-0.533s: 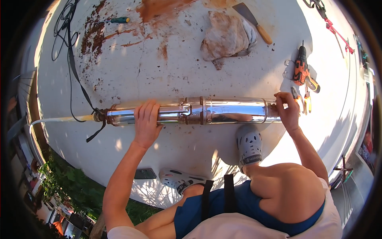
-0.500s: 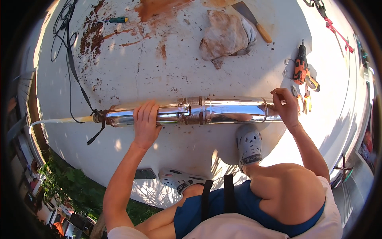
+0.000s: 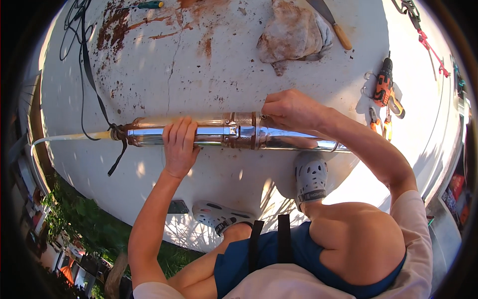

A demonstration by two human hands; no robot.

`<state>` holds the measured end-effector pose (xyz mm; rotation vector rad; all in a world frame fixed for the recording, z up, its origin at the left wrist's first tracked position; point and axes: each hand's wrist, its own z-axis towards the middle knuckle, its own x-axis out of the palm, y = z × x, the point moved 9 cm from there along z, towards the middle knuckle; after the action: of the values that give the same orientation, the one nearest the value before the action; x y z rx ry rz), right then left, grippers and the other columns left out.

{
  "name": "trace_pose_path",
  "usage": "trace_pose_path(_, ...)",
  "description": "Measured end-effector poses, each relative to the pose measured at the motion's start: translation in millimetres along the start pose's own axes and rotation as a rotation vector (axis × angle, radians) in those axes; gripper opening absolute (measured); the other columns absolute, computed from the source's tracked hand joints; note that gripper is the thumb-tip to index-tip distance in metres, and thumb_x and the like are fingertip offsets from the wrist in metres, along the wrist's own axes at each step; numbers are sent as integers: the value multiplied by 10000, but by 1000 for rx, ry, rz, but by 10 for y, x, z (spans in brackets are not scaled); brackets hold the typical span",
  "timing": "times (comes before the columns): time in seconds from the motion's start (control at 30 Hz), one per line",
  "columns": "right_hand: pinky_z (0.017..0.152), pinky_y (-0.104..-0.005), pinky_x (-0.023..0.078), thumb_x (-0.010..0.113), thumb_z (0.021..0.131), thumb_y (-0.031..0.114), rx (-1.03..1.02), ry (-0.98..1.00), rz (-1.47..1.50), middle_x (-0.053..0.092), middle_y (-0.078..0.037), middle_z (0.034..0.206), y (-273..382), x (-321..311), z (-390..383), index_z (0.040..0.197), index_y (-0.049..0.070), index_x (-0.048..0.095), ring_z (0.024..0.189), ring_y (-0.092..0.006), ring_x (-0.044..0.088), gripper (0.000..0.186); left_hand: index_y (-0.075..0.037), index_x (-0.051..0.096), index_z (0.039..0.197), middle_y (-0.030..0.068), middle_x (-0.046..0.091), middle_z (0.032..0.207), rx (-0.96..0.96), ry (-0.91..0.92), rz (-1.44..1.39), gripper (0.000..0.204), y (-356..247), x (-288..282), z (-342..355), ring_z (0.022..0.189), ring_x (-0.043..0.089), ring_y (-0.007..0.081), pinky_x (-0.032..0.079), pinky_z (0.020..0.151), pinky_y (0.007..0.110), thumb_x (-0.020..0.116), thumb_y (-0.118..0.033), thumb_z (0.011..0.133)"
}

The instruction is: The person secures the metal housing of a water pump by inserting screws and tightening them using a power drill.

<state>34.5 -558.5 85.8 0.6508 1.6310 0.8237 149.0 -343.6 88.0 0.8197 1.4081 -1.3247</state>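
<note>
A pale pipe (image 3: 69,137) meets the rusty left end of the metal cylinder (image 3: 212,131), which lies across the pale ground (image 3: 219,174), mirror-bright but brown-stained. The left hand (image 3: 179,147) has its grip curled over the shiny tube, holding it. Next come a grimy meshed band (image 3: 244,119), then the right hand (image 3: 286,108), fingers bunched; whether its grip holds anything, I cannot tell.

Hard sunlight bleaches the slab (image 3: 224,94) at right, while shade dims its middle. The tube (image 3: 209,131) glares in streaks; leafy shadows dapple beside the shoes (image 3: 311,174). Fisheye edges bend, darkening to black corners.
</note>
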Motion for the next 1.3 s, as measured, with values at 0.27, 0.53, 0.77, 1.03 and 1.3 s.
trace_pose_path(0.27,714,-440,559,646,813,125,-120,1,-115,612,-106,810,124,45,12,809,49,634,775,-324,669,76,-46,465,1362,170,523,1391,-10,0,-21,900,-7,-11,27,1312,472,338,292,1125,506,825,-42,537)
trace_pose_path(0.53,683,-396,557,688,858,91,-78,-6,-18,642,-97,866,74,40,32,922,38,683,761,-300,664,83,-48,470,1364,164,526,1387,-13,-17,-26,892,3,-15,24,1316,471,329,296,1122,496,821,-38,544)
trace_pose_path(0.77,743,-397,557,677,876,85,152,-57,182,691,-127,900,-47,-3,59,964,21,708,798,-323,680,114,-49,467,1368,162,524,1386,-14,-6,-31,888,-2,-28,34,1314,475,328,297,1123,494,809,-33,548)
trace_pose_path(1.03,734,-395,551,676,854,82,411,-147,410,706,-164,843,-255,66,-96,941,-3,710,764,-336,684,127,-49,469,1368,162,529,1382,-4,-28,-16,877,-3,-22,27,1312,479,323,298,1123,494,801,-31,557)
trace_pose_path(1.3,734,-350,550,691,850,37,127,-212,181,700,-109,965,-117,39,-144,948,-12,712,833,-251,682,111,-49,471,1366,160,530,1385,-7,-25,-14,878,-5,-19,27,1311,480,321,295,1124,490,813,-51,557)
